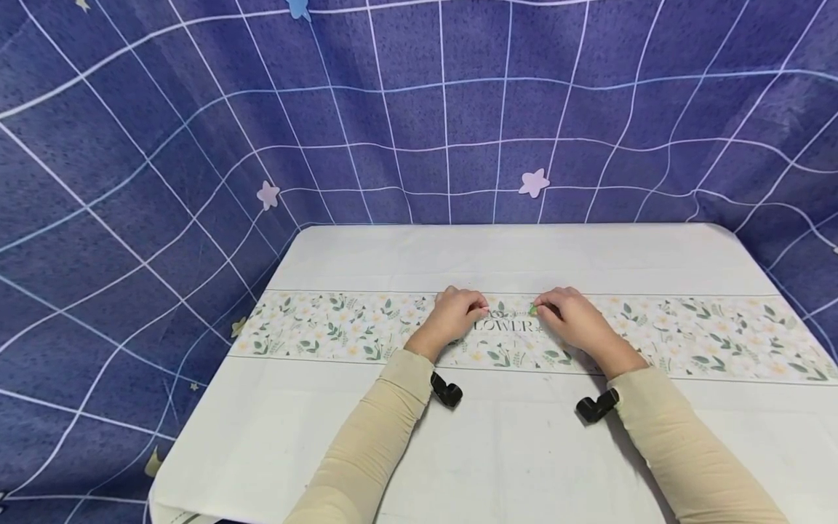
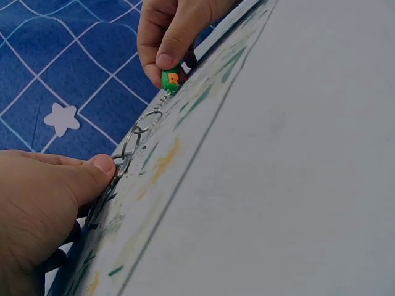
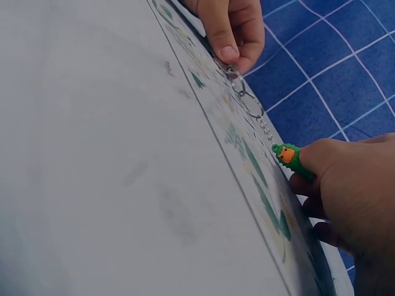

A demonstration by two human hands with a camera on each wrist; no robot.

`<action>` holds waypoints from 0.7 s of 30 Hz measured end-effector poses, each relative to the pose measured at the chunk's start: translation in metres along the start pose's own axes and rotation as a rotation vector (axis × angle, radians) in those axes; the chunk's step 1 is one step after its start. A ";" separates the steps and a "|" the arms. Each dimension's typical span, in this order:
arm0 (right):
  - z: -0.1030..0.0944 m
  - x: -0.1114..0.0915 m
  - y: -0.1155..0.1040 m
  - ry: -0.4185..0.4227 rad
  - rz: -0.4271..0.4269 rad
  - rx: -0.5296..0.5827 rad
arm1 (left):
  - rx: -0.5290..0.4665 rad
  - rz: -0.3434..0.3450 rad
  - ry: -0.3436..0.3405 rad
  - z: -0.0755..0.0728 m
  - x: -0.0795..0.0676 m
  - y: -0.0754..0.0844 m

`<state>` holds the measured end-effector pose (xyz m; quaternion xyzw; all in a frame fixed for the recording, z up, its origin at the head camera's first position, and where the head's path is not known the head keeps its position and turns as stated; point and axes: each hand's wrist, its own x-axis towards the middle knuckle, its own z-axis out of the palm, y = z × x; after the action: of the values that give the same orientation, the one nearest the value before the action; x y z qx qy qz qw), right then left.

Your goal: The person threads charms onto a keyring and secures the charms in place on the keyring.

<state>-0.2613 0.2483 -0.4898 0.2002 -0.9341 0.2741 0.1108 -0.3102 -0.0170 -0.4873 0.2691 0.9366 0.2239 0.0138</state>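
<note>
A keychain is stretched between my two hands, low over the table. My left hand (image 1: 452,316) pinches the metal ring (image 2: 125,148) at one end between thumb and fingertips. A second ring (image 3: 262,111) links through it, and a short chain (image 3: 266,131) runs on to a small green charm (image 3: 288,155) with an orange face-like patch. My right hand (image 1: 576,320) holds that charm between thumb and fingers, which cover its far end. In the head view the charm shows only as a green speck, with the rings faint above the printed lettering.
A floral runner (image 1: 353,327) with "LOWER" lettering crosses the white table (image 1: 497,437). Behind and to the left hangs a blue curtain (image 1: 406,116) with a grid and stars. Black wrist-worn pieces (image 1: 447,391) stick out at both cuffs.
</note>
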 end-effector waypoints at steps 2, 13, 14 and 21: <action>0.001 0.000 0.001 0.004 -0.012 -0.021 | 0.020 0.004 -0.003 0.001 0.000 0.000; 0.003 -0.002 0.003 0.025 0.009 -0.036 | 0.056 0.033 0.013 0.003 -0.002 0.000; 0.003 -0.002 0.003 0.028 0.009 -0.041 | 0.056 0.033 0.012 0.003 -0.002 0.000; 0.005 -0.002 0.005 0.050 0.012 -0.094 | 0.078 0.036 0.021 0.005 -0.002 -0.002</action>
<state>-0.2624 0.2501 -0.4966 0.1823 -0.9441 0.2353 0.1417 -0.3085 -0.0171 -0.4929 0.2838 0.9397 0.1903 -0.0104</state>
